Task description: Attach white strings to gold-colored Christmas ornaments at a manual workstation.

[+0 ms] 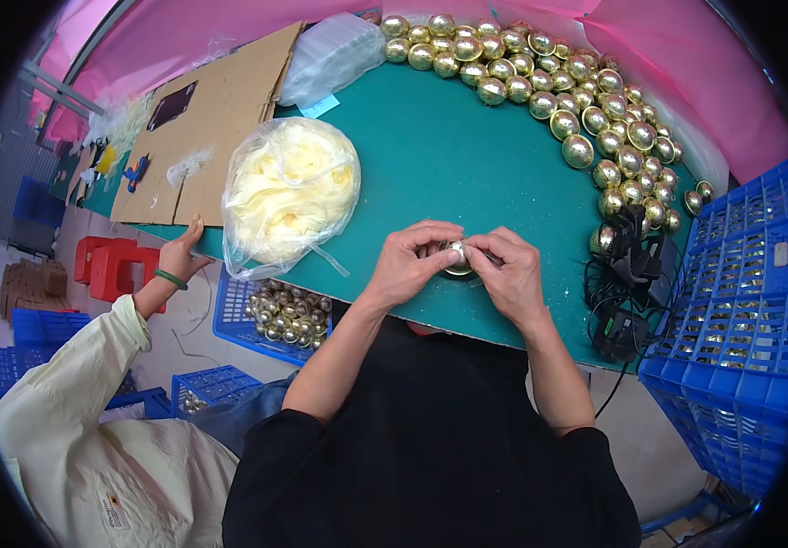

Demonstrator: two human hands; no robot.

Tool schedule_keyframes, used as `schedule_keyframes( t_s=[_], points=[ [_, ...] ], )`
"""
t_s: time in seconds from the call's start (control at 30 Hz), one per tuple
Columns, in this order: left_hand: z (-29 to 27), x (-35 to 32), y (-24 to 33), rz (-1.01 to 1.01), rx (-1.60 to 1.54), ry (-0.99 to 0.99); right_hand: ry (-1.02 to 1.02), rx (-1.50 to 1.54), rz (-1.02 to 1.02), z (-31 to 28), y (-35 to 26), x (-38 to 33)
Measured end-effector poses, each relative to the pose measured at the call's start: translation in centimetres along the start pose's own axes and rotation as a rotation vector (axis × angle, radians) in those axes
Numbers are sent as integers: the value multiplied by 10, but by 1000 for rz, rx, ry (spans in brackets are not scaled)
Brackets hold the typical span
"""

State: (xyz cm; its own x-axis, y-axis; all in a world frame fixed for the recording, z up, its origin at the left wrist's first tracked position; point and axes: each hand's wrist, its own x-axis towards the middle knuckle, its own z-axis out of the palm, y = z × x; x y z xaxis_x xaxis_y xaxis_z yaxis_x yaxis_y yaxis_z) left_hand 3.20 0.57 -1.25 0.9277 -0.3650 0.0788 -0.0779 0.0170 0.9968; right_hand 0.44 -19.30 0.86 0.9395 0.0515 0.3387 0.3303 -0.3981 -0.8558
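Observation:
Close to the table's front edge, my left hand (406,267) grips a shiny gold ball ornament (459,267) with thumb and fingers. My right hand (511,274) pinches at the ball's top right side, its thumb and forefinger pressed together. Most of the ball is hidden by my fingers, and whatever thin bit the right fingertips may hold is too small to make out. Left of my hands lies a clear plastic bag (292,187) full of pale yellow, ribbon-like material.
Many gold balls (577,151) are heaped along the table's (430,164) back and right. Cables and black adapters (627,320) lie at the right edge beside stacked blue crates (732,365). A co-worker's hand (178,256) touches the left edge near cardboard (220,119) and a blue glue gun (137,173).

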Motion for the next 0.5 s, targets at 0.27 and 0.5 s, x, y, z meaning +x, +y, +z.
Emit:
schedule_keyframes(
  t_s=[0.27, 0.5],
  points=[
    [6, -2, -9, 61, -172, 165, -34, 151, 104, 2, -4, -6],
    [-9, -3, 28, 119, -294, 234, -261, 970, 525, -30, 2, -25]
  ],
)
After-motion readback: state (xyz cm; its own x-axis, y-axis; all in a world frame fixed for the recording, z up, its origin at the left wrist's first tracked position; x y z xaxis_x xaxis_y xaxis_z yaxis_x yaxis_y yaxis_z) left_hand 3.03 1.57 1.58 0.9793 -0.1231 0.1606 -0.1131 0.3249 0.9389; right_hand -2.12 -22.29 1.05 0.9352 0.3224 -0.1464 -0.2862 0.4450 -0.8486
